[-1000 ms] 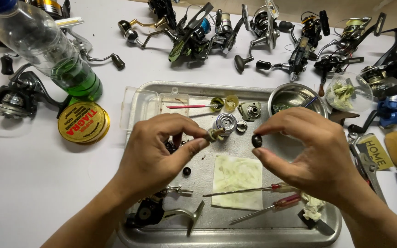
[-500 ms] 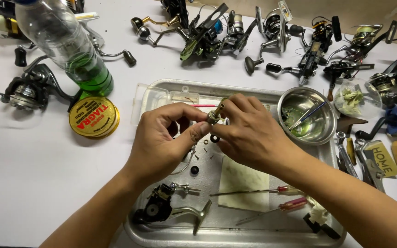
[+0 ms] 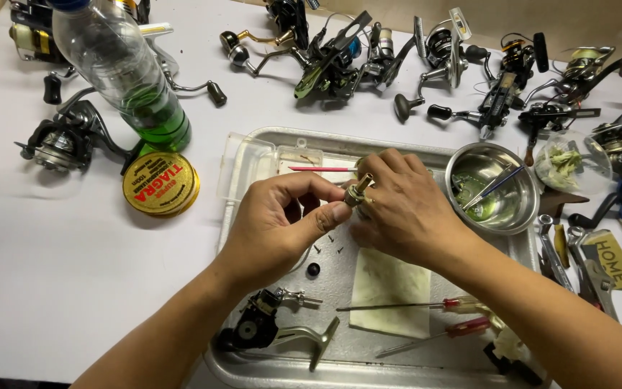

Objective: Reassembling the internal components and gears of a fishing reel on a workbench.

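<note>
Plastic bottle (image 3: 127, 72); steel bowl (image 3: 523, 216); screwdrivers (image 3: 426, 306).

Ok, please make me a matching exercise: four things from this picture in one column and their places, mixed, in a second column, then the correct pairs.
Things:
1. round yellow tin
2. steel bowl
3. red-handled screwdrivers
4. small brass part

Places:
A. between the fingers of the left hand and the right hand
B. on the white table, left of the tray
C. in the tray's near right part
D. at the tray's far right corner

Pairs: 1-B, 2-D, 3-C, 4-A
</note>
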